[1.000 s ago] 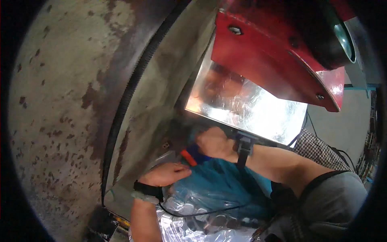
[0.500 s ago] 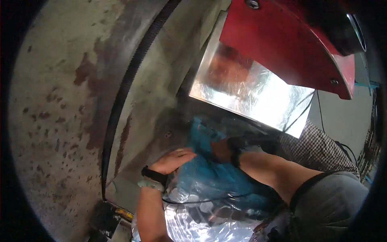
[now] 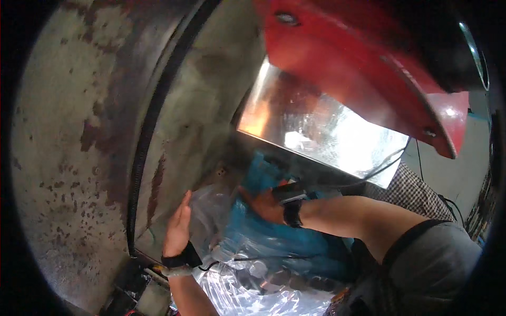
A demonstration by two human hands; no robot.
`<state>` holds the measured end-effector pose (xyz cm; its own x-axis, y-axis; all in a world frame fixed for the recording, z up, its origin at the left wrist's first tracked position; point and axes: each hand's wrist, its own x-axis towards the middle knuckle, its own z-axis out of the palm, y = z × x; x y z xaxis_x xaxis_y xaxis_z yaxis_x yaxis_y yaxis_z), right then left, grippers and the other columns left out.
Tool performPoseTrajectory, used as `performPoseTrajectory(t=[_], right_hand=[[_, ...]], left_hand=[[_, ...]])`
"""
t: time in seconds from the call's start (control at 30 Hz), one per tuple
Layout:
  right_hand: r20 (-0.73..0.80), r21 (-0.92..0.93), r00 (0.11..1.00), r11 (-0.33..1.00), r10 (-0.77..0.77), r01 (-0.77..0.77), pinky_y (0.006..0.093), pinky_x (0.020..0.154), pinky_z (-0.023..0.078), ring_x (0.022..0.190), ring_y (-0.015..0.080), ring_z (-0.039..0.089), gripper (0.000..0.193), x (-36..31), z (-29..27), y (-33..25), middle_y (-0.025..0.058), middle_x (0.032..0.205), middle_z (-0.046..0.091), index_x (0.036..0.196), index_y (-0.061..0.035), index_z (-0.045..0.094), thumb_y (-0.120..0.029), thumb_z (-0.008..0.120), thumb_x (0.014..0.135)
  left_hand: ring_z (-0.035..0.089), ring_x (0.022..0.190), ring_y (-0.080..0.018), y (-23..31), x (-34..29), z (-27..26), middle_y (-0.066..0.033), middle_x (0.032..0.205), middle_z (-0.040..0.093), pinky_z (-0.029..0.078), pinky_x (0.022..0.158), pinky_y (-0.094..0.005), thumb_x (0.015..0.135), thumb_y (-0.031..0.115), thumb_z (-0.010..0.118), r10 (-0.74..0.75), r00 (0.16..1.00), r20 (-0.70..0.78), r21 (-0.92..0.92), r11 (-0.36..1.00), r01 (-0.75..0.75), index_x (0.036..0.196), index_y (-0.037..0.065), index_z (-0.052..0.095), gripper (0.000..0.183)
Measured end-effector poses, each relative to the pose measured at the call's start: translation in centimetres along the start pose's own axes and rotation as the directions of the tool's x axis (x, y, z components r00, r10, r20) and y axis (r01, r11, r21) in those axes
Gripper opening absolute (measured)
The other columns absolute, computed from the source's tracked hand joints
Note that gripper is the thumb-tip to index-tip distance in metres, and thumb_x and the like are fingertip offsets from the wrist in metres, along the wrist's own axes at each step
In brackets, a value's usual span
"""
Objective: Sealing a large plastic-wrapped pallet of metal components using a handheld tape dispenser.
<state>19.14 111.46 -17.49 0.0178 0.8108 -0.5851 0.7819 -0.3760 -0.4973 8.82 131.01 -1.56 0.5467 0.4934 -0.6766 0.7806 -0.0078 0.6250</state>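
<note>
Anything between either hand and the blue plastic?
Right hand: nothing visible; it is over the blue plastic. Left hand: clear plastic lies between it and the blue. A black cable runs from near the left wrist across the plastic, below both hands in the picture.

Blue plastic, red panel, silvery sheet, blk/wht-check cloth, dk gry sleeve.

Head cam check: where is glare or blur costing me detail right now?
Head view: glare whitens the right part of the shiny metal sheet and streaks the clear plastic; the right hand looks slightly soft, the left hand readable; fisheye corners fall to black.
</note>
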Motion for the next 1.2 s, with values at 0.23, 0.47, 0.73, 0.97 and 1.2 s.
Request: performPoseTrajectory(t=[0.23,0.47,0.73,0.97,1.2], right_hand=[[-0.078,0.048,0.995,0.998,0.055,-0.051,0.0464,0.049,0.048,0.067,0.03,0.065,0.053,-5.9,1.0,7.4,0.0198,0.093,0.064,0.132,-0.0003,0.043,-0.018,0.051,0.083],[-0.124,0.028,0.99,0.998,0.061,-0.058,0.0463,0.063,0.054,0.076,0.0374,0.065,0.038,-23.6,-9.0,7.6,0.0158,0.092,0.065,0.119,-0.0094,0.053,-0.014,0.05,0.082],[-0.213,0.476,0.93,0.863,0.299,-0.168,0.0402,0.076,0.051,0.088,0.0338,0.064,0.051,-40.6,-16.3,13.3,0.0194,0.102,0.064,0.122,-0.0073,0.052,-0.01,0.052,0.072],[-0.284,0.734,0.851,0.671,0.442,-0.103,0.0309,0.082,0.048,0.092,0.0231,0.061,0.048,-49.5,-15.9,21.8,0.0157,0.104,0.064,0.113,-0.0001,0.059,-0.004,0.042,0.068],[-0.254,0.915,0.923,0.38,0.289,0.133,0.0288,0.079,0.05,0.087,0.0166,0.061,0.04,-51.1,-18.3,24.2,0.0104,0.096,0.063,0.108,0.0048,0.057,-0.007,0.038,0.075]], left_hand=[[0.055,0.108,-0.038,3.2,-3.0,2.9,-0.0216,0.119,0.057,0.043,0.09,-0.0424,0.095,0.035,0.046,-0.342,0.932,0.12,0.671,0.72,0.178,0.124,0.01,0.056,0.039],[0.061,0.096,-0.0162,6.3,-11.1,1.4,-0.0116,0.112,0.063,0.046,0.087,-0.0293,0.097,0.027,0.049,0.265,0.718,-0.644,0.317,0.946,-0.064,0.116,-0.003,0.059,0.037],[0.061,0.098,-0.0222,17.3,-24.4,14.7,-0.0116,0.105,0.065,0.045,0.089,-0.0323,0.084,0.002,0.057,0.548,0.597,-0.586,0.197,0.811,-0.551,0.11,0.0,0.063,0.027],[0.062,0.098,-0.0213,16.8,-36.1,27.6,-0.0107,0.108,0.065,0.046,0.086,-0.0291,0.087,0.011,0.058,0.221,0.869,-0.442,-0.322,0.865,-0.384,0.11,0.003,0.063,0.025],[0.06,0.101,-0.0259,17.8,-38.8,39.7,-0.012,0.109,0.062,0.047,0.086,-0.032,0.092,0.029,0.055,0.313,0.869,-0.383,-0.254,0.869,-0.425,0.116,0.006,0.06,0.033]])
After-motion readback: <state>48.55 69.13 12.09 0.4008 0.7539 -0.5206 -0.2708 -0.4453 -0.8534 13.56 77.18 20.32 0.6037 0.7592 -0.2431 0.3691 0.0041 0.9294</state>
